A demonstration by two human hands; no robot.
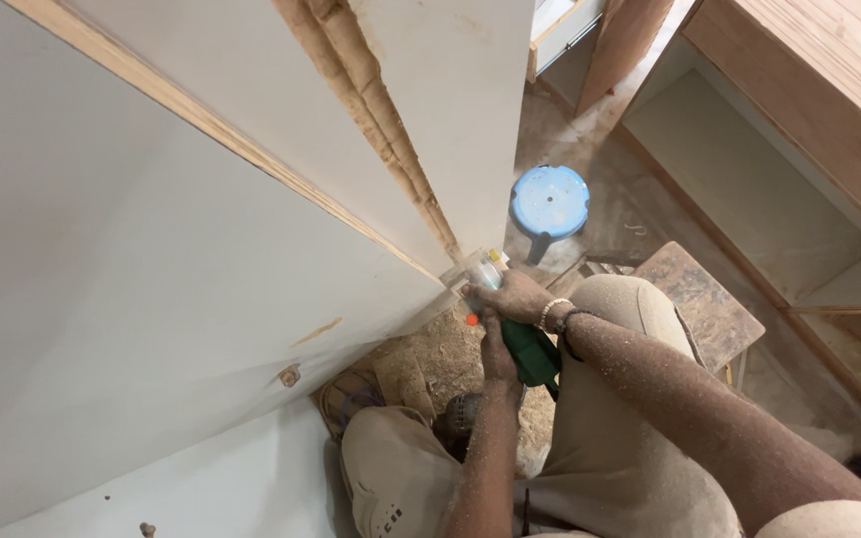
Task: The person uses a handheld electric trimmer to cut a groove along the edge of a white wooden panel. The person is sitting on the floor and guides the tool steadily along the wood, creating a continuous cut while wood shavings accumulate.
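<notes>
Sawdust floor | green power tool (528, 351) (partly hidden) gripped under right hand (515, 297), left hand (496, 351)

Evenly bright, soft daylight-like wash, perhaps from above; faint shadows under the white panels (151, 249). No glare. Wide-angle bending at the edges. Slight softness around the hands, sharp elsewhere.

No packages, labels, signs or screens in view
</notes>
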